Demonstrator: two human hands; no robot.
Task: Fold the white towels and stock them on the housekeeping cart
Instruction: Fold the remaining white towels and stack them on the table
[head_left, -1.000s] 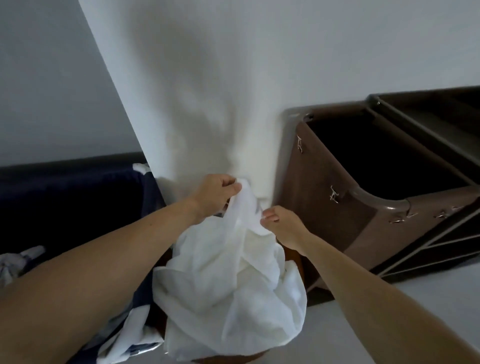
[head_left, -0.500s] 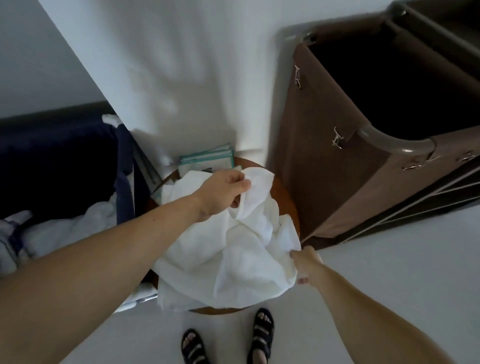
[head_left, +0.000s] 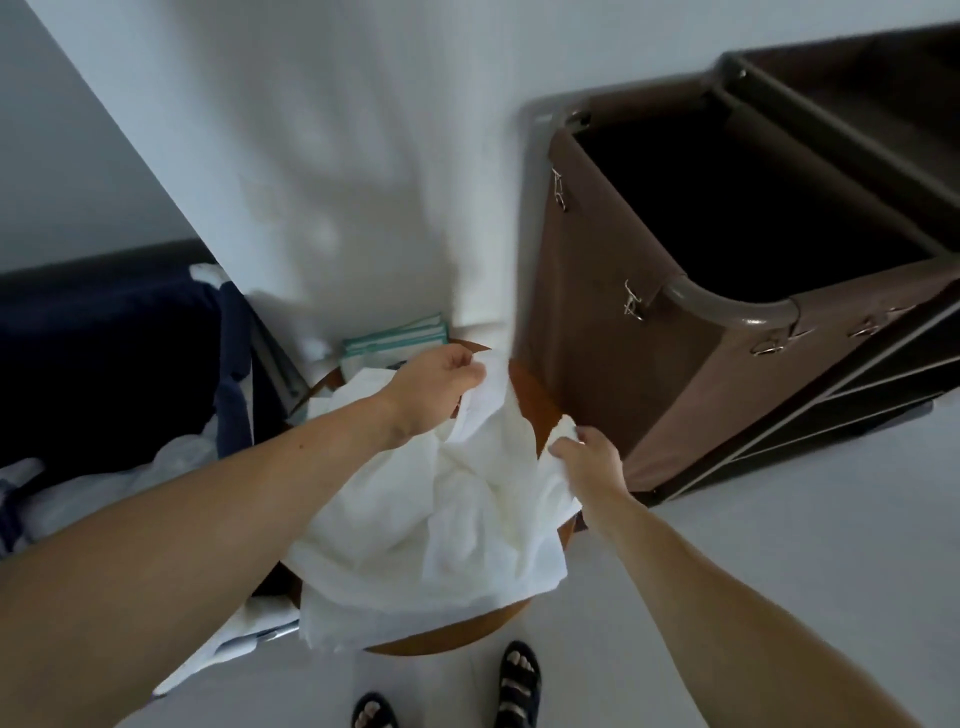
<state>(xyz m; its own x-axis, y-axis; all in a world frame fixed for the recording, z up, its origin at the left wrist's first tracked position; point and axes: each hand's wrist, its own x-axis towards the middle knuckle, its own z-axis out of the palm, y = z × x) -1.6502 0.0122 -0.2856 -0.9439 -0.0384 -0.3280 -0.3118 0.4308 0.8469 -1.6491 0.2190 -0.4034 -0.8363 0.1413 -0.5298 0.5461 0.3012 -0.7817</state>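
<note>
A crumpled white towel (head_left: 441, 525) lies heaped on a round wooden table (head_left: 530, 395) below me. My left hand (head_left: 434, 387) pinches the towel's far edge and lifts it a little. My right hand (head_left: 589, 457) grips the towel's right edge near the table rim. To the right stands the brown housekeeping cart (head_left: 727, 306), with a dark open linen bag and shelves at its far right.
Folded teal-edged cloths (head_left: 395, 340) lie at the table's far side against the white wall. A dark blue bin holding white linen (head_left: 114, 395) stands to the left. My sandalled feet (head_left: 517, 680) are on the pale floor just before the table.
My right hand has risen from the towel's lower right corner to grip its right edge higher up. My left hand keeps its hold on the far edge. The view has tilted up slightly.
</note>
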